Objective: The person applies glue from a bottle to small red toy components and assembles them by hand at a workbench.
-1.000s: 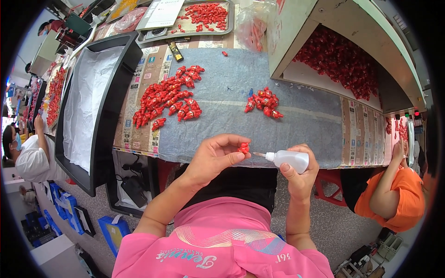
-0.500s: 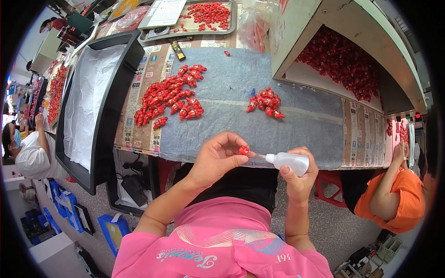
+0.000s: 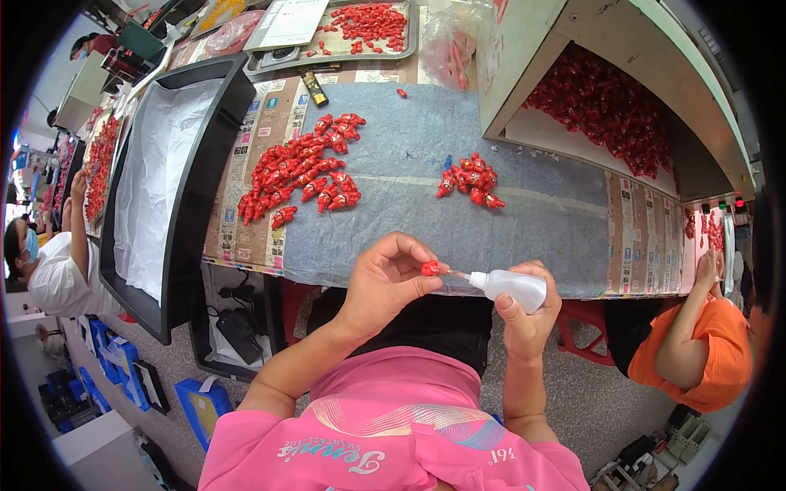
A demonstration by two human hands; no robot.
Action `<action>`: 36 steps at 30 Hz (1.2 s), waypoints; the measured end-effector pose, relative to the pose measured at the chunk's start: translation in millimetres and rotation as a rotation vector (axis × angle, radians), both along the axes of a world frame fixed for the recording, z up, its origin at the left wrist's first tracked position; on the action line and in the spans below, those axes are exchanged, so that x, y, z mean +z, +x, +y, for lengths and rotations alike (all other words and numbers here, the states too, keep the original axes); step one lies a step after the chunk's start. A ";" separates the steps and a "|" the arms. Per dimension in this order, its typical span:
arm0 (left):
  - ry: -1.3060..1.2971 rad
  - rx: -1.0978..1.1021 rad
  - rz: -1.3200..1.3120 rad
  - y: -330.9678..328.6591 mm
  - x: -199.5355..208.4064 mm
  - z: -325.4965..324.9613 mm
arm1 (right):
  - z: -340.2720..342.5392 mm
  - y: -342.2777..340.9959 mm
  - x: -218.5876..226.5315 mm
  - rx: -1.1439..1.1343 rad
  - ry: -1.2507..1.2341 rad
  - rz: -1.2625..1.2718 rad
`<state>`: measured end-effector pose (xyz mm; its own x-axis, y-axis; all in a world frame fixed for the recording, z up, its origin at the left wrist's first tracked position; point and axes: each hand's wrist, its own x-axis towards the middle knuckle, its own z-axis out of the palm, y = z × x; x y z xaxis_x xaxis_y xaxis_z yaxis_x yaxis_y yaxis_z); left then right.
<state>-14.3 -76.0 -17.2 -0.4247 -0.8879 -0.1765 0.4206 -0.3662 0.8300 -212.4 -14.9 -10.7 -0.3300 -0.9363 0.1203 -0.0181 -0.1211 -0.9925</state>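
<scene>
Between the thumb and fingers of my left hand (image 3: 389, 274) is a small red figurine piece (image 3: 431, 268). My right hand (image 3: 530, 309) grips a white squeeze bottle (image 3: 516, 290), tilted so its thin nozzle (image 3: 460, 275) points left and reaches the piece; whether the tip touches it I cannot tell. Both hands are just in front of the table's near edge. Beyond them a large group of red figurines (image 3: 295, 172) lies to the left on the blue-grey cloth (image 3: 393, 221), and a smaller group (image 3: 471, 178) to the right.
A black tray lined with white sheet (image 3: 155, 180) stands at the left. At the right, an open-fronted box (image 3: 512, 74) holds a heap of red pieces (image 3: 606, 114). A metal tray (image 3: 413, 41) and a plastic bag (image 3: 449, 53) lie at the back. Co-workers sit on both sides.
My hands keep nearly the same pose, with the nozzle still at the red piece. The co-worker at the left has raised an arm.
</scene>
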 end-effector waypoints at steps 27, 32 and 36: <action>0.022 -0.013 -0.042 0.7 4.7 -0.2 | 4.3 1.6 -7.3 -0.003 0.022 -0.084; 0.030 -0.010 -0.062 0.4 7.0 -0.9 | 3.8 1.7 -7.2 -0.002 0.034 -0.080; 0.044 -0.017 -0.058 0.8 5.6 -1.1 | 3.0 1.5 -8.2 -0.004 0.036 -0.076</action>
